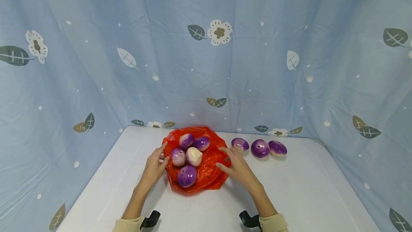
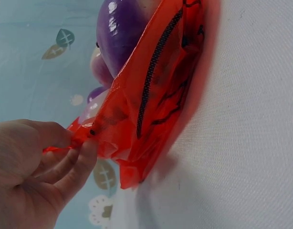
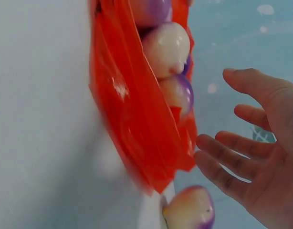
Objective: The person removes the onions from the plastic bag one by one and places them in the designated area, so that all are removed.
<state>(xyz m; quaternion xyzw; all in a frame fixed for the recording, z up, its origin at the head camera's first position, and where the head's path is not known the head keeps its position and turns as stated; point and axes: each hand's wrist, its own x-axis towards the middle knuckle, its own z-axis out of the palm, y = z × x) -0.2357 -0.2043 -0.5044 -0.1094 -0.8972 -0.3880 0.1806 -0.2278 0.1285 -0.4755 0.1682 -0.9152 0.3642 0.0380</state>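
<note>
At the left rim of a crumpled red plastic bag (image 1: pixel 210 169), the fingers of a person's left hand (image 1: pixel 153 167) pinch the thin film; across from them, the right hand (image 1: pixel 239 167) holds its fingers spread at the opposite rim, contact unclear. Five glossy, round purple-and-white bulbs (image 1: pixel 186 177) sit inside. Three similar loose bulbs (image 1: pixel 260 148) rest beyond the right hand on a white counter (image 1: pixel 309 189), before a blue printed curtain (image 1: pixel 167 67).
</note>
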